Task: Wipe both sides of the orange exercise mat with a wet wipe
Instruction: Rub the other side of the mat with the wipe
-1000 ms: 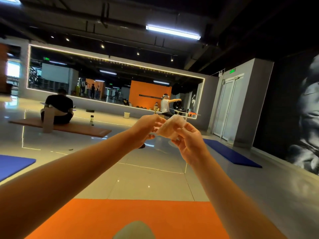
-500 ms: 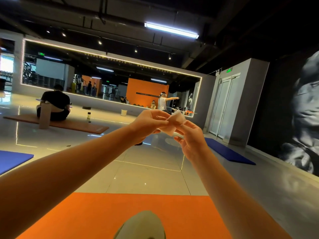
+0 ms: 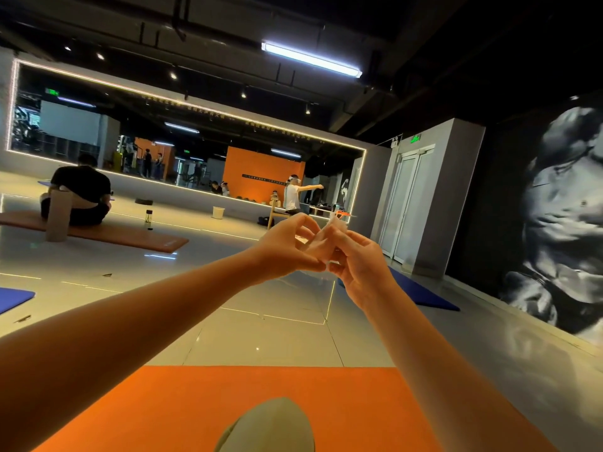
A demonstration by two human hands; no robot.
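Wet wipe (image 3: 329,238) between both hands' fingertips

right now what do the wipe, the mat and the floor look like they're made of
Wipe: seemingly a thin, soft nonwoven sheet; pale, slightly translucent and crumpled.
Mat: likely foam; matte orange with no glare.
Floor: glossy tile or polished stone; it shows mirror-like reflections and straight joint lines.

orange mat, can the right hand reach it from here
Probably yes: the orange mat lies open below the raised right hand, which shares a pinch on the wet wipe with the left hand.
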